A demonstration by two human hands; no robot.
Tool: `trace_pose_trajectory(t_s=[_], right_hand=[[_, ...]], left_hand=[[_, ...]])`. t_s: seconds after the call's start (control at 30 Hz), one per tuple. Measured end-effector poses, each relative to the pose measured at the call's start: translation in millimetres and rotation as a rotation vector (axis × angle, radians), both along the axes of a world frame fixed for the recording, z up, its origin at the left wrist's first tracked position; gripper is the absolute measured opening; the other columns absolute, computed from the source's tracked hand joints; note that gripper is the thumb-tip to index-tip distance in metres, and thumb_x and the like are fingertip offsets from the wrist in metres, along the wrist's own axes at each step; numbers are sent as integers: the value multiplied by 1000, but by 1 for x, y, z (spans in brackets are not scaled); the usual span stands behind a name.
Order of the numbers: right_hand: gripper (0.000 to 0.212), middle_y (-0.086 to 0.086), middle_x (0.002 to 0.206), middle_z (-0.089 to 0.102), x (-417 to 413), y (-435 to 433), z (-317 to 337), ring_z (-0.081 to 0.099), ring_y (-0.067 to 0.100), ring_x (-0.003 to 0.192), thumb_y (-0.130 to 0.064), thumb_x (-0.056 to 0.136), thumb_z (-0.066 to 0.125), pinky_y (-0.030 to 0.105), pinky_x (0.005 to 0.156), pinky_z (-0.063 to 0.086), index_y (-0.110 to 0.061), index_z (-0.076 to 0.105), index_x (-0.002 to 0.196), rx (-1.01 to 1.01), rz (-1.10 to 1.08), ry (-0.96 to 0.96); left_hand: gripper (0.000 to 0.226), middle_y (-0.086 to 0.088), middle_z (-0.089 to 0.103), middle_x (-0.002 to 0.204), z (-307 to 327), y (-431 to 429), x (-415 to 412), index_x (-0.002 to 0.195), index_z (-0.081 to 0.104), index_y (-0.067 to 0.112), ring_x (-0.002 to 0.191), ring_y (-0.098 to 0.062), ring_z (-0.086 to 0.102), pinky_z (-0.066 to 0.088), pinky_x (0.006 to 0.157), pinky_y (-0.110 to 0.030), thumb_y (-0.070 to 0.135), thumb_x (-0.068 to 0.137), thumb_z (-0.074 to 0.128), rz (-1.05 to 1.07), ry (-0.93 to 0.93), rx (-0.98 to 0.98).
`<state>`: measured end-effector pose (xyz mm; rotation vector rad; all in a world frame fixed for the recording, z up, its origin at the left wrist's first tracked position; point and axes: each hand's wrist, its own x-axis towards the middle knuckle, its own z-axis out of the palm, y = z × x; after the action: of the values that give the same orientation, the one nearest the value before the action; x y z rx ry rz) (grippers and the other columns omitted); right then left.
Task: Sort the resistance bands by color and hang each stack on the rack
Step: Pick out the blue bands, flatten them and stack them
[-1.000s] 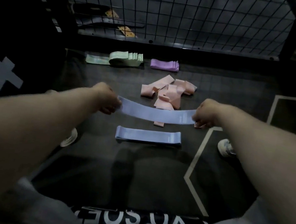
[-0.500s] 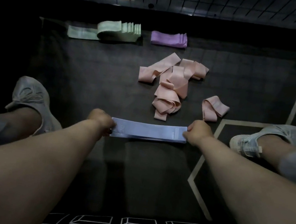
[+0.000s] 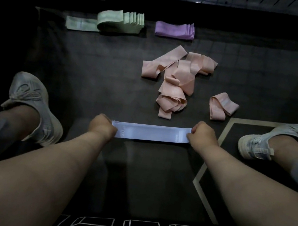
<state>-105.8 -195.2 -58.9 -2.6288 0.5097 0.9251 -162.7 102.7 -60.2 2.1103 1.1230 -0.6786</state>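
Our left hand [image 3: 102, 126] and right hand [image 3: 202, 133] each pinch one end of the flat, smooth pale-blue band [image 3: 151, 132], now lowered from mid-air onto the dark mat [image 3: 95, 77]. Beyond it lie crumpled pink loops [image 3: 176, 78], a folded green stack [image 3: 119, 20] and a purple stack [image 3: 174, 29].

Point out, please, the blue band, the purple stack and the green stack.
blue band [image 3: 151, 133], head view, middle of its flat face.
purple stack [image 3: 173, 30], head view, top band's centre.
green stack [image 3: 110, 19], head view, looped top band.
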Motion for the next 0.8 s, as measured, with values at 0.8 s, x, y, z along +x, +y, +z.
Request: trace_pose_trajectory(t_s=[0.8], right_hand=[[63,6,134,47,-4,16,-25,49,27,123,-27,86,71,42,103,37,-21,42,141,-299,923,-31]], left_hand=[[36,-3,50,119,-39,-16,-2,123,49,24,110,-25,52,37,94,-36,25,88,59,-1154,-101,445]])
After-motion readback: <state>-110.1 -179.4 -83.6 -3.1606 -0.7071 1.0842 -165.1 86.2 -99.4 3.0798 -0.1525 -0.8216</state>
